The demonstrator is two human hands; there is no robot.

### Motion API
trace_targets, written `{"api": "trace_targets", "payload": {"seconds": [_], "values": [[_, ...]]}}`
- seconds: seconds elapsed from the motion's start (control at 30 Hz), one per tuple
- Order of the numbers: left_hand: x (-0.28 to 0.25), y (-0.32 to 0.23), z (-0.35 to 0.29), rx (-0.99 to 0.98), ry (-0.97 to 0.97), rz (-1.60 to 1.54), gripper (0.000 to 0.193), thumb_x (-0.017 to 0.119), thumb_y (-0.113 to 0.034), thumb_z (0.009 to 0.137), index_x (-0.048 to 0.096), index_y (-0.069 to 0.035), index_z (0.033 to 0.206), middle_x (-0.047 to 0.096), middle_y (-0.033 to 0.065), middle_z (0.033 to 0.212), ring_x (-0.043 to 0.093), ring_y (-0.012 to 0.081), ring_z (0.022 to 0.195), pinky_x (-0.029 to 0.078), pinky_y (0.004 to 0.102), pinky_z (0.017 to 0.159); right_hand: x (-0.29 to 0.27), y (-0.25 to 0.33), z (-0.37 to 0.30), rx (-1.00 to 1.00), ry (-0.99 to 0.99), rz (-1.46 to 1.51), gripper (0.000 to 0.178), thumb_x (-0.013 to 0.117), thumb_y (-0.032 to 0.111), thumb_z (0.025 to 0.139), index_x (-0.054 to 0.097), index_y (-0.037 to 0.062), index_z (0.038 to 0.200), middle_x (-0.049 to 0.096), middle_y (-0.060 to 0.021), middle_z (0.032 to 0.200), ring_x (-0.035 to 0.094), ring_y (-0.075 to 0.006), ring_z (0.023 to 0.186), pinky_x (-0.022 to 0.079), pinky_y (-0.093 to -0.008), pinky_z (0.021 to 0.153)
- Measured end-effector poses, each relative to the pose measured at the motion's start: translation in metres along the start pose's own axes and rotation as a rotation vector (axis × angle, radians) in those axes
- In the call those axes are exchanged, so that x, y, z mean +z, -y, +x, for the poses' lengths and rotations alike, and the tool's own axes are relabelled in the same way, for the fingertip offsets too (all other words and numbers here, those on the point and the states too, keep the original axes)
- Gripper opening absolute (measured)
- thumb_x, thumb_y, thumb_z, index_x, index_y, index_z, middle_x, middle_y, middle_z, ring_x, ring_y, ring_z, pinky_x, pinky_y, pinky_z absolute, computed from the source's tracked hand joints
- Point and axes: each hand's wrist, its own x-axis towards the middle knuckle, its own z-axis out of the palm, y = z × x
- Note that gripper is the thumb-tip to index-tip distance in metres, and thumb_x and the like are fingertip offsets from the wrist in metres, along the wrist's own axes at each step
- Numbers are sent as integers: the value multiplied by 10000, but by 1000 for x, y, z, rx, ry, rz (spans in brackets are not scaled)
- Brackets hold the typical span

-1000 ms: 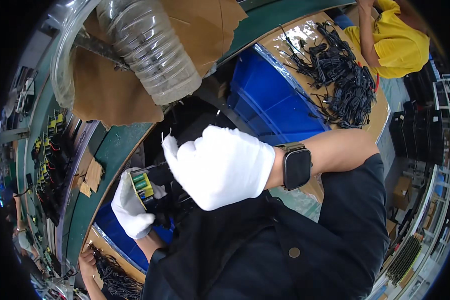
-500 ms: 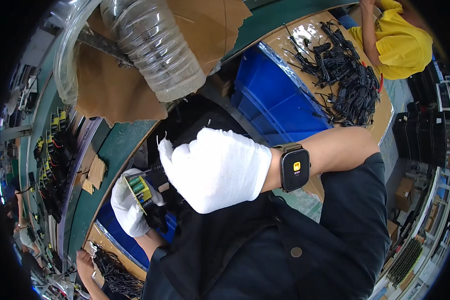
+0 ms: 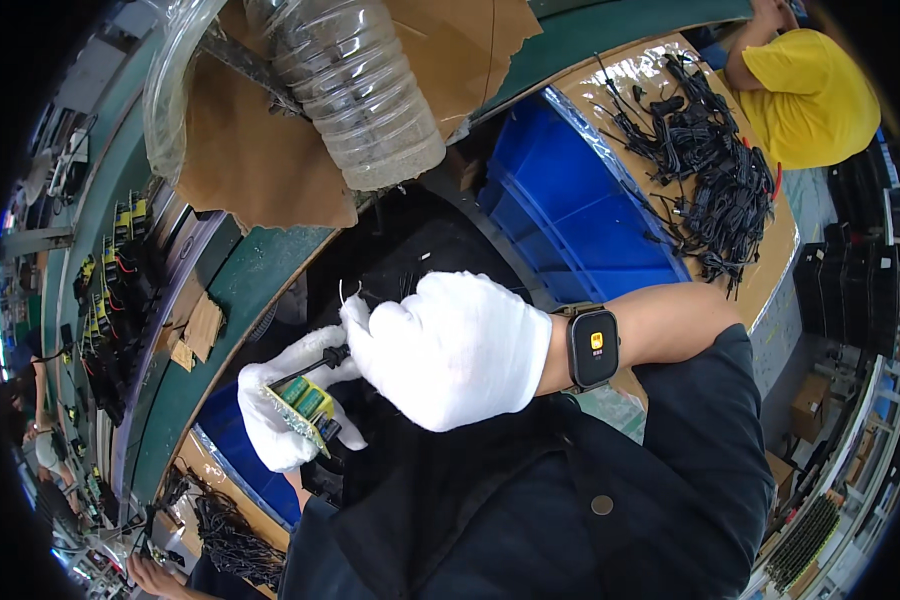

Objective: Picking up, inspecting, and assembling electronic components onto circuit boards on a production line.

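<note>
My left hand (image 3: 273,425), in a white glove, grips a small circuit board (image 3: 308,412) with green and yellow parts, tilted on its edge. A black cord (image 3: 332,356) with a thick ribbed sleeve runs from the board's upper end toward my right hand (image 3: 448,350). That hand, also gloved in white, is closed in a fist around the cord's end; its fingertips are mostly hidden behind the glove. Thin pale strands stick up at its thumb side, and I cannot tell whether they are wire or glove thread. A watch is on my right wrist.
A cut plastic bottle (image 3: 365,110) hangs by brown cardboard (image 3: 260,170) above my hands. Blue bins (image 3: 570,200) stand ahead to the right, beside a table piled with black cables (image 3: 705,170). Boards line the conveyor (image 3: 100,320) at left. A person in yellow (image 3: 815,95) works far right.
Both hands are now closer together, the left having moved right and slightly down with the board. The cord's ribbed sleeve has come into view between them. The surroundings have shifted right in the picture.
</note>
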Motion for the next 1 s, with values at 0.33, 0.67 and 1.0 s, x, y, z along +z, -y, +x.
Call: {"api": "trace_targets", "payload": {"seconds": [0.33, 0.67, 1.0], "values": [[6, 2, -3, 108, -71, 64, 467, 782, 18, 650, 611, 123, 1072, 415, 466, 1261, 515, 559, 1125, 448, 690, 865, 4, -2, -1, 35, -2, 53, 308, 606, 113, 795, 600, -117, 999, 540, -119, 700, 442, -164, 454, 379, -272, 411], [9, -9, 8, 21, -110, 78, 508, 792, -5, 684, 587, 133, 1128, 419, 444, 1280, 502, 528, 1163, 449, 657, 911, 5, -7, -1, 92, 0, 65, 306, 591, 118, 799, 591, -95, 1018, 531, -95, 699, 464, -172, 469, 409, -278, 458], [26, -21, 24, -105, -227, 114, 534, 814, -20, 656, 589, 157, 1107, 459, 423, 1258, 593, 486, 1054, 513, 560, 891, 7, -15, -5, 87, 113, 106, 300, 574, 117, 797, 577, -86, 1018, 525, -81, 690, 495, -183, 478, 423, -273, 480]]}}
